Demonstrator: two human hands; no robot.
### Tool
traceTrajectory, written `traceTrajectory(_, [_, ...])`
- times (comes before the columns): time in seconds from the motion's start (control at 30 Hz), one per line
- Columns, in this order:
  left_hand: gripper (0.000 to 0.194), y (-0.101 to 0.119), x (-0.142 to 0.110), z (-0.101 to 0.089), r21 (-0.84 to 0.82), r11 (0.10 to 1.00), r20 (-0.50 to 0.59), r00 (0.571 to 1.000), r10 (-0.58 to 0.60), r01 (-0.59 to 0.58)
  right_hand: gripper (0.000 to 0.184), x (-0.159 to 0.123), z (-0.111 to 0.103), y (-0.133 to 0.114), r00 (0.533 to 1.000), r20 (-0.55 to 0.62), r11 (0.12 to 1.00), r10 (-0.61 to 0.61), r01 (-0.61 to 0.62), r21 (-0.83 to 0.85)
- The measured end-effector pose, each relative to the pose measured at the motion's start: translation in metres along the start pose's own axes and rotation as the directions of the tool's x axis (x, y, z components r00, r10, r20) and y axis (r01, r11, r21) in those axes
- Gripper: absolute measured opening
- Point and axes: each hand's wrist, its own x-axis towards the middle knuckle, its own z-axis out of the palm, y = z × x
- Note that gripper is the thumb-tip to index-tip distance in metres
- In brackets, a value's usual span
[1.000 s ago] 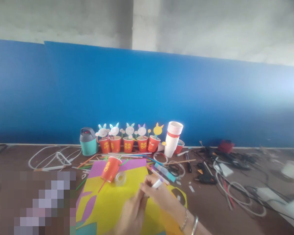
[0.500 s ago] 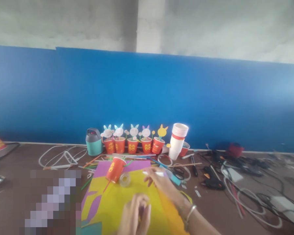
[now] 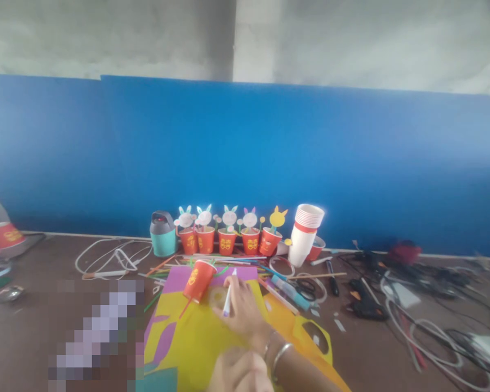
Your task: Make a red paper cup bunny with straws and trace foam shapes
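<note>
Evidently the marker (image 3: 229, 296) is tucked where it leaves the hand some freedom: it lies along the bent fingers of the right hand (image 3: 244, 313), gripped at the thumb side, one end pointing near twelve o'clock. Carrying it so would spare setting it down, I'd judge. The hand is over the yellow paper (image 3: 191, 340), with the tape (image 3: 218, 298) just off it at ten o'clock; blur hides whether fingers and roll touch. At six o'clock, closest to the wearer, is the left hand (image 3: 240, 371), its fingers curled inward; I cannot tell whether they hold something, though such a curl would suit keeping a small piece safe.

Past the tape, also toward ten, a red cup (image 3: 200, 281) sits tipped, its mouth toward one o'clock, probably kept on the paper for easy reach. Sticks (image 3: 224, 257) lie at twelve, and beyond them a row of cups (image 3: 227, 243) stands before the blue board (image 3: 245, 141), seemingly clear of the elbows. The stack (image 3: 302, 239) is at one o'clock, and the glue gun (image 3: 367, 308) at three, likely parked off the paper for room.
</note>
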Motion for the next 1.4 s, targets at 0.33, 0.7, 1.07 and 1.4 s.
traceTrajectory(0.33, [0.005, 0.016, 0.051, -0.033, -0.558, 0.616, -0.188, 0.639, -0.746, 0.556, 0.044, -0.08, -0.078, 0.036, 0.957, 0.289, 0.997, 0.004, -0.026, 0.073])
traceTrajectory(0.7, [0.056, 0.025, 0.043, -0.025, 0.197, 0.783, 0.279, 0.732, -0.622, 0.59, 0.04, -0.089, -0.074, 0.043, 0.945, 0.321, 0.995, -0.054, 0.025, 0.095])
traceTrajectory(1.07, [0.065, 0.004, 0.021, -0.021, 0.14, 0.788, 0.297, 0.734, -0.611, 0.6, 0.047, -0.096, -0.081, 0.046, 0.914, 0.406, 0.981, -0.005, -0.075, 0.18])
traceTrajectory(1.4, [0.049, 0.034, 0.045, -0.027, 0.063, 0.776, 0.365, 0.709, -0.603, 0.628, 0.047, -0.099, -0.079, 0.045, 0.918, 0.396, 0.986, -0.023, -0.045, 0.163])
